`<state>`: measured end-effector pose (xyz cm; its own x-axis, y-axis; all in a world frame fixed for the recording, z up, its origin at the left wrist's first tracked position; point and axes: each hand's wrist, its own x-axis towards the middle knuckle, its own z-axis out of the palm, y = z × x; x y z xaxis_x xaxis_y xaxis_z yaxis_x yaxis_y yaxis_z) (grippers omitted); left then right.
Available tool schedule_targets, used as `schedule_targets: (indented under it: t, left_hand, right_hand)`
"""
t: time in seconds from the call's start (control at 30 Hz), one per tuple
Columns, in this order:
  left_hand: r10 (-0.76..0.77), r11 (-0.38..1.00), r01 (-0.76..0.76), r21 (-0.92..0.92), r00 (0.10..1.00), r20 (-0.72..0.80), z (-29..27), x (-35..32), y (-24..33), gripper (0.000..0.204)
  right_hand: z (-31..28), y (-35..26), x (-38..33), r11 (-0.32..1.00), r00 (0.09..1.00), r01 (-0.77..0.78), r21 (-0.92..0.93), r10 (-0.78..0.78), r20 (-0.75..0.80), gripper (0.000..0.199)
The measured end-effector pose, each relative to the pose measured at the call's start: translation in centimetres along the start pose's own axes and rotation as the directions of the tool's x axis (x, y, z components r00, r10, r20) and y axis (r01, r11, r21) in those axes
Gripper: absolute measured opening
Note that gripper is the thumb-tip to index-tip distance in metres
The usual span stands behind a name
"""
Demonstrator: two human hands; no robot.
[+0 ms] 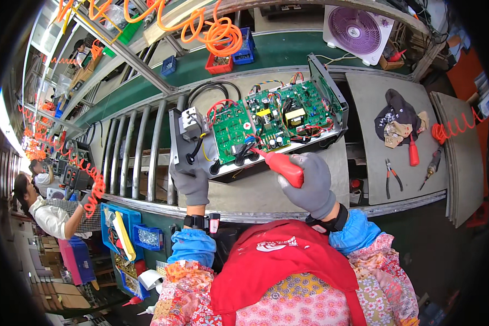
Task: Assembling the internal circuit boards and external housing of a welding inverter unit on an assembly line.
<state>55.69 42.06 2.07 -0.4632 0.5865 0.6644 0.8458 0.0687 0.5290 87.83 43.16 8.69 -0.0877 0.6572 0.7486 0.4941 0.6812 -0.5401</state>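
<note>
My right hand [312, 185], in a grey glove, is wrapped around a red squeeze bottle [285, 169], its nozzle [259, 152] at the near edge of the open electronics chassis [274, 117]. My left hand [191, 186] is at the chassis's near left corner; I can't tell whether its fingers close on it. The chassis lies toward the far edge of a grey board [244, 196]. On the right-hand board [367, 152], orange-handled pliers [389, 170] lie toward the near edge and a power screwdriver [433, 163] by the right edge.
</note>
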Motion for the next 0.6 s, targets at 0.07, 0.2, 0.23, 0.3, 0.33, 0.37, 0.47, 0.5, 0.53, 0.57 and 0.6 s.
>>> schedule_targets:
  t: [0.07, 0.2, 0.23, 0.3, 0.33, 0.37, 0.47, 0.5, 0.53, 0.57, 0.6]
  left_hand:
    - [-0.088, 0.991, 0.088, -0.1, 0.996, 0.001, 0.0, 0.1, 0.4, 0.063]
    - [-0.144, 0.987, 0.144, -0.067, 0.99, 0.002, -0.1, 0.1, 0.9, 0.062]
    - [-0.14, 0.987, 0.14, -0.075, 0.99, 0.011, -0.1, 0.1, 0.9, 0.062]
    - [-0.135, 0.987, 0.136, -0.081, 0.991, 0.022, -0.1, 0.1, 0.9, 0.061]
    - [-0.128, 0.986, 0.129, -0.104, 0.992, 0.022, 0.0, 0.1, 0.7, 0.061]
    - [-0.12, 0.984, 0.122, -0.128, 0.992, 0.022, 0.1, 0.0, 0.6, 0.06]
    - [-0.1, 0.992, 0.101, -0.076, 0.995, 0.026, 0.1, 0.0, -0.2, 0.059]
    - [-0.101, 0.992, 0.103, -0.073, 0.995, 0.025, 0.2, -0.1, -0.3, 0.059]
    - [-0.15, 0.98, 0.153, -0.126, 0.988, 0.039, 0.3, -0.2, -0.4, 0.06]
    - [-0.197, 0.963, 0.203, -0.178, 0.979, 0.054, 0.4, -0.3, -0.5, 0.061]
    - [-0.2, 0.963, 0.206, -0.175, 0.978, 0.051, 0.4, -0.3, -0.5, 0.061]
  right_hand:
    - [-0.1, -0.1, 0.0, 1.0, 1.0, -0.003, -0.002, 0.004, 0.008, 0.047]
    - [-0.4, -0.3, 0.0, 1.0, 1.0, -0.013, -0.022, 0.013, 0.012, 0.047]
    - [-0.5, -0.3, 0.0, 1.0, 1.0, -0.011, -0.024, 0.011, -0.001, 0.047]
    - [-0.6, -0.2, -0.1, 1.0, 1.0, -0.012, -0.025, 0.011, -0.014, 0.047]
    - [-0.6, -0.2, -0.1, 0.999, 1.0, -0.011, -0.031, 0.01, -0.018, 0.047]
    - [-0.6, -0.1, -0.2, 0.999, 1.0, -0.01, -0.037, 0.009, -0.022, 0.047]
    - [-0.6, 0.1, -0.6, 0.999, 0.999, -0.029, -0.021, 0.028, -0.016, 0.047]
    - [-0.7, 0.1, -0.6, 0.999, 0.999, -0.029, -0.019, 0.029, -0.014, 0.047]
    - [-1.0, 0.1, -0.7, 0.999, 0.999, -0.048, 0.015, 0.048, 0.002, 0.047]
    - [-1.2, 0.1, -0.7, 0.997, 0.998, -0.067, 0.049, 0.066, 0.018, 0.046]
    - [-1.3, 0.0, -0.7, 0.996, 0.998, -0.065, 0.052, 0.064, 0.021, 0.046]
